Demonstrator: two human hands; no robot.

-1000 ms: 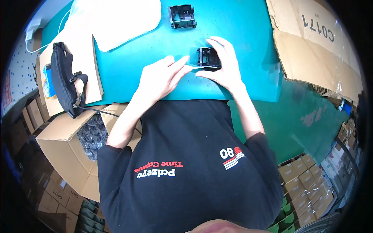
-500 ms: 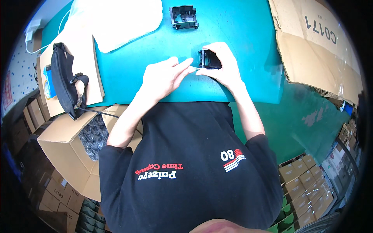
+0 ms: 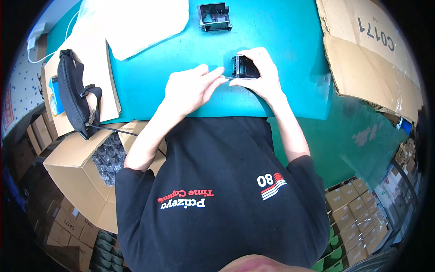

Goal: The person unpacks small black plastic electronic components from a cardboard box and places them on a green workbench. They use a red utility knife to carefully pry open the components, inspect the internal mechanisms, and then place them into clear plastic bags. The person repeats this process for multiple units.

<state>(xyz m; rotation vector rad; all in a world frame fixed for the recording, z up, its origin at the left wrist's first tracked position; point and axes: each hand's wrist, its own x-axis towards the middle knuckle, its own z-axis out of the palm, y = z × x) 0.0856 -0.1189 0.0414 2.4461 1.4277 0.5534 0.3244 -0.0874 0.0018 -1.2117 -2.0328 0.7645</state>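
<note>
My right hand (image 3: 266,78) grips a small black plastic housing (image 3: 247,68) at its right end, thumb along the near side and fingers over the far side. The housing's open frame end faces left, above the green table mat. My left hand (image 3: 191,87) is closed, its fingertips pinched together at the housing's near left corner. A thin pale sliver shows at those fingertips; what it is I cannot make out. Farther off on the mat rests a second black plastic housing (image 3: 215,17), its open side up, touched by neither hand.
A white plastic bag (image 3: 145,27) covers the far left of the green mat (image 3: 285,27). A black strap pouch (image 3: 74,90) lies on cardboard at left. Below it, an open carton (image 3: 77,167) holds dark wrapped parts. A large cardboard flap (image 3: 371,54) borders the right edge.
Both hands stay at the housing with almost the same grip. The housing and the whole scene sit very slightly higher in the picture.
</note>
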